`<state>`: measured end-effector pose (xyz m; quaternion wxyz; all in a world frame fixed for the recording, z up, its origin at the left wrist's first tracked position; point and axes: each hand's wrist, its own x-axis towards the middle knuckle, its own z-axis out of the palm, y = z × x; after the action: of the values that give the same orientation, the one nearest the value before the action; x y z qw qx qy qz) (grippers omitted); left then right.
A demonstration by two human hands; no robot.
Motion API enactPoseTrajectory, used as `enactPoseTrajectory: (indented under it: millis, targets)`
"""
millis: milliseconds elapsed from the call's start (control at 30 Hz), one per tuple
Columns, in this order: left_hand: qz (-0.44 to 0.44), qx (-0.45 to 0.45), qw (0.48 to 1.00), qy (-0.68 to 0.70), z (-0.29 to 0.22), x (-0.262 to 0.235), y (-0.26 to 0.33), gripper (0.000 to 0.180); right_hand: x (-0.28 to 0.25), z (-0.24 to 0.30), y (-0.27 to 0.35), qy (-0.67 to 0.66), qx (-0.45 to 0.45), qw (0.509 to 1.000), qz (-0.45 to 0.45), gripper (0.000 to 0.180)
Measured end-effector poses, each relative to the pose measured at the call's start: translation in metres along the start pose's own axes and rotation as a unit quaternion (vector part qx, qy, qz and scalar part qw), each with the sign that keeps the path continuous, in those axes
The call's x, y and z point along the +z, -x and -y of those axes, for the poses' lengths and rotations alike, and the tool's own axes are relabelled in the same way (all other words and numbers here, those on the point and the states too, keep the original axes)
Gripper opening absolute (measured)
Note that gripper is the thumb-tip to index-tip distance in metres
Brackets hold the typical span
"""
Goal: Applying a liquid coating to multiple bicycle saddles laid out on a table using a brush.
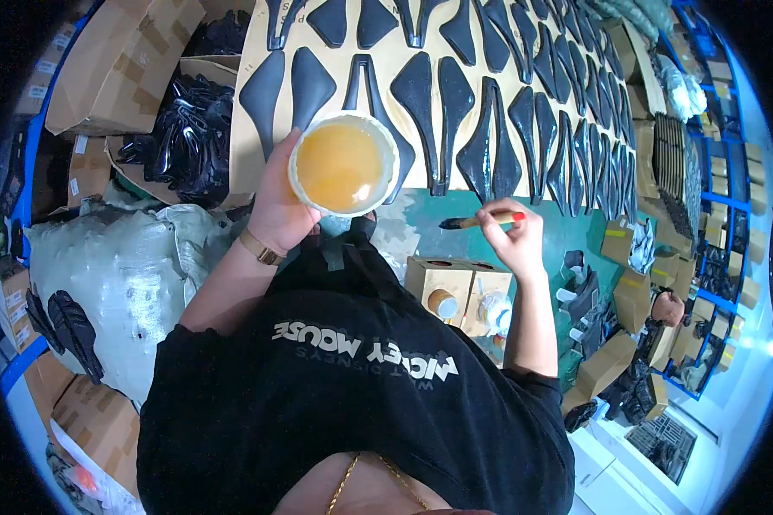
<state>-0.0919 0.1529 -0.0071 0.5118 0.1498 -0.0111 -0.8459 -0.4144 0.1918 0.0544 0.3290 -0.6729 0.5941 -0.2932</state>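
My left hand is wrapped round the side of a pale round tub, which holds a cloudy amber liquid. The tub is above the near edge of a beige board. Between the fingers of my right hand is a small brush with a wooden handle and dark bristles pointing left. The brush is apart from the tub. On the board lie rows of black, long, pointed saddle-shaped pieces; some, like a glossy piece near my right hand, shine more than others. The tub hides part of one piece.
Left of the board, an open carton holds shiny black pieces. A large plastic-wrapped bundle stands by my left arm. Below my right hand are cardboard boxes with a small cup. Blue shelving lines the right side.
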Motion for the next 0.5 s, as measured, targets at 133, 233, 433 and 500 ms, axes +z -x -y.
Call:
enactPoseTrajectory:
  millis: [133, 233, 433, 500]
  targets:
    - [-0.034, 0.003, 0.999, -0.036, -0.003, 0.007, 0.009, 0.046, -0.012, 0.038, -0.006, -0.143, -0.042, 0.978, -0.147, 0.006]
    - [-0.013, -0.005, 0.996, -0.084, 0.003, 0.015, 0.008, 0.049, -0.013, 0.089, -0.014, -0.223, -0.159, 0.951, -0.141, 0.006]
    - [-0.027, -0.064, 0.995, -0.070, 0.001, 0.003, 0.006, 0.050, 0.038, 0.142, -0.041, 0.032, -0.278, 0.960, 0.018, 0.011]
    - [-0.045, -0.066, 0.995, -0.067, 0.002, 0.005, 0.007, 0.049, 0.041, 0.141, -0.038, 0.000, -0.268, 0.963, 0.006, 0.011]
